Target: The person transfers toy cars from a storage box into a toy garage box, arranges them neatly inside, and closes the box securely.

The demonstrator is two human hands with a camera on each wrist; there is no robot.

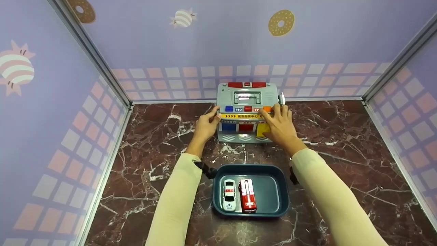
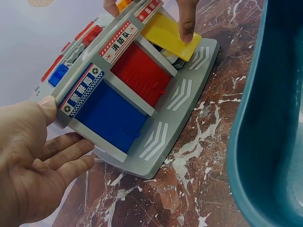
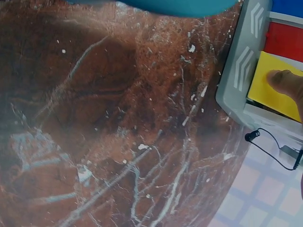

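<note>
Station (image 1: pixel 245 116) judged light, stiff, best held by sides; touched by relaxed left hand (image 1: pixel 206 125); yellow door (image 2: pixel 165 35) pressed by right hand (image 1: pixel 281 125), fingers seemingly spread.

Both arms reach forward, long cream fabric sleeves to the wrists. Left arm (image 1: pixel 175 201) runs up, leaning slightly inward; right arm (image 1: pixel 336 196) slants in from lower right. Bare left hand (image 1: pixel 206 127): palm inward, left thumb (image 2: pixel 48 109) raised apart from the loosely extended left fingers (image 2: pixel 71 154). Bare right hand (image 1: pixel 282 125): back up, fingers spread, right thumb (image 3: pixel 285 81) held out well clear of the index.
</note>
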